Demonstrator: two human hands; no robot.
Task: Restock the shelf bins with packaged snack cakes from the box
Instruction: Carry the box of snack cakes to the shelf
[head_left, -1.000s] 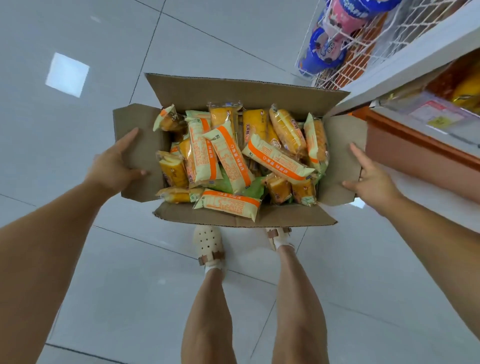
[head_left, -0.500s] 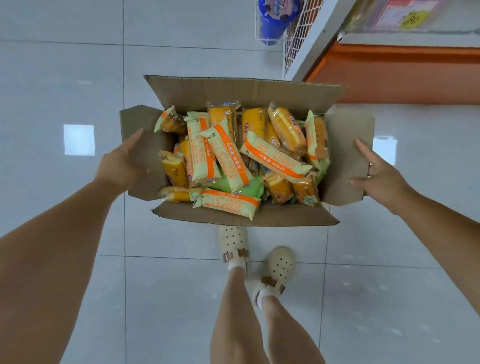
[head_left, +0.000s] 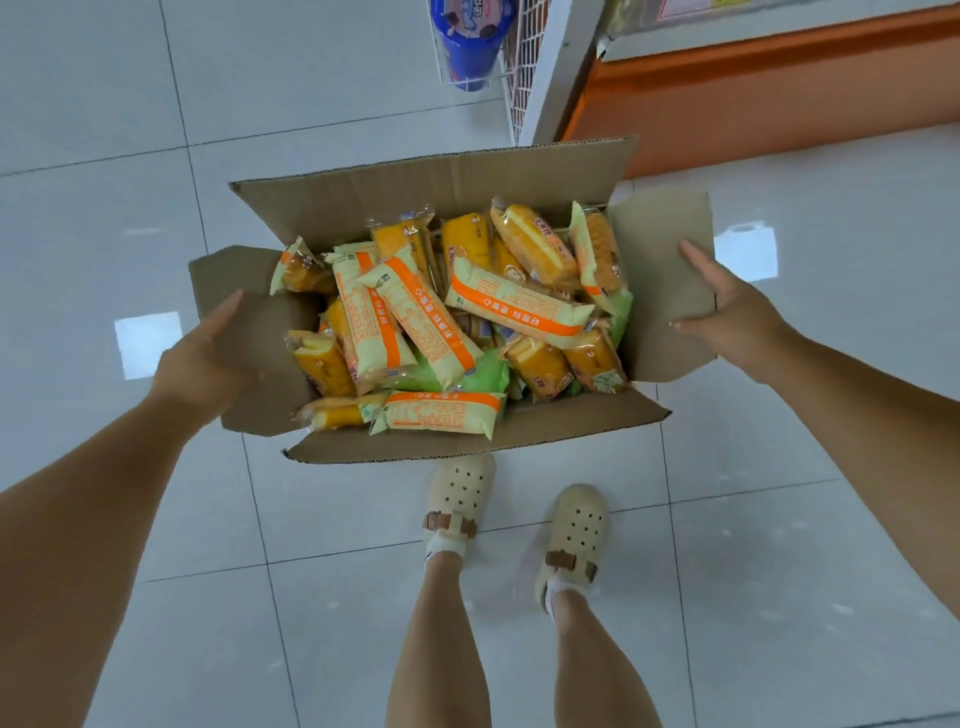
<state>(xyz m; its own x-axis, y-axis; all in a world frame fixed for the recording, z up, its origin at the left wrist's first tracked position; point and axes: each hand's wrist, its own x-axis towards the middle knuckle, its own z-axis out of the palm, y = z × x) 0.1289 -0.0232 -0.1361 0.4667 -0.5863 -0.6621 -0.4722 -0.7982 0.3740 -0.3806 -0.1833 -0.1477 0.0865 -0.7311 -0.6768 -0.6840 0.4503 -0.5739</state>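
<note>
An open cardboard box (head_left: 441, 187) hangs in the air in front of me above the tiled floor. It is filled with several packaged snack cakes (head_left: 431, 322) in yellow, orange and pale green wrappers. My left hand (head_left: 202, 358) grips the left side flap, thumb lying on top and fingers hidden beneath. On the other side my right hand (head_left: 737, 317) holds the right flap, with a finger stretched along its top. The shelf bins are out of view.
The shelf's orange base (head_left: 779, 88) runs along the upper right. A white wire rack (head_left: 524, 62) holding a blue tub (head_left: 470, 36) hangs at its end, just beyond the box. My feet in beige clogs (head_left: 457, 493) stand on grey floor tiles under the box.
The view has swung round, so the shelf base now lies farther to the upper right. My feet have stepped. Both hands keep the same hold on the box.
</note>
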